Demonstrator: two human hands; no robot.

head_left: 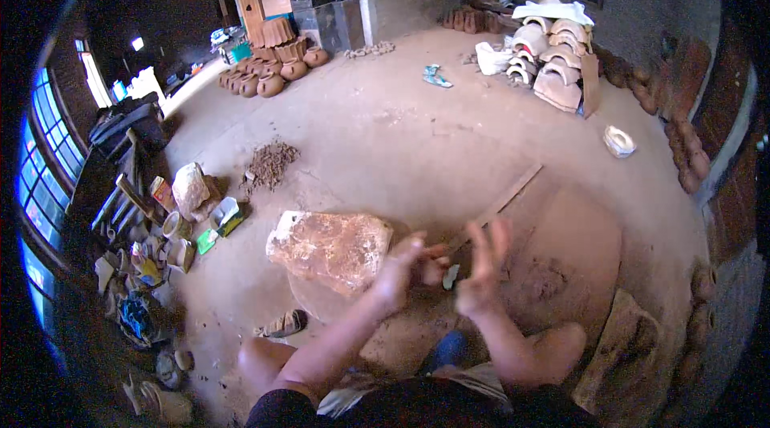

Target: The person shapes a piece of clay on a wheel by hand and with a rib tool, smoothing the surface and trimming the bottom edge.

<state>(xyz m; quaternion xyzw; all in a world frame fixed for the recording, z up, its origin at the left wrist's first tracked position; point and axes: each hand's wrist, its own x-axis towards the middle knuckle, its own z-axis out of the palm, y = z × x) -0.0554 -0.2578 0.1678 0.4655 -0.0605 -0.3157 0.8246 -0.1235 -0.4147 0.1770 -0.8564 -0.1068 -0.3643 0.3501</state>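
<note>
My left hand [413, 266] is raised in front of me, its fingers pointing right and slightly apart with nothing visible in them. Beside it, my right hand [484, 263] is held up with two fingers stretched out, a little blurred. The hands are close, but I cannot tell whether they touch. Left of them a thick, rough block [333, 247], pale with reddish-brown stains, lies on the floor. A small pale piece [451, 276] shows between my hands. Beyond the right hand a long wooden stick [513, 194] lies slantwise.
At my right are a flat brown board [581, 239] and a rough cloth or sack [618, 344]. Crumbled clay [271, 165] lies ahead left, near tools and containers [176, 226]. Clay pots [269, 85] and stacked curved pieces [557, 67] stand farther back; a white ring-shaped piece [618, 141] lies right.
</note>
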